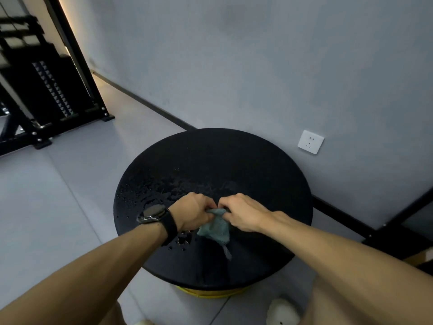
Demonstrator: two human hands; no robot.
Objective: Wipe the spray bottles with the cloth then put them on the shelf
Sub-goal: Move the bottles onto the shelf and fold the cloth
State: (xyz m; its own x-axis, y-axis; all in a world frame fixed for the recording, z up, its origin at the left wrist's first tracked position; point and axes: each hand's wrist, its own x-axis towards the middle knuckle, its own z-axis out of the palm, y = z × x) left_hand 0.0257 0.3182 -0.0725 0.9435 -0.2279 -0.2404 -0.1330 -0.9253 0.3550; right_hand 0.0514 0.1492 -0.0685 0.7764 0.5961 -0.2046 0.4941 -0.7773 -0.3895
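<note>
A small teal cloth (215, 227) hangs bunched between both hands above the round black table (234, 160). My left hand (193, 212), with a dark watch on its wrist, grips the cloth's top edge from the left. My right hand (241, 213) pinches the same edge from the right, knuckles nearly touching the left hand. Water droplets lie on the tabletop around and beyond the hands. No spray bottle shows in the head view.
The table stands against a grey wall with a white socket (310, 141). A black metal rack (46, 90) stands at the far left on the grey tiled floor. A yellow base (210, 293) shows under the table. White slippers (282, 311) sit below.
</note>
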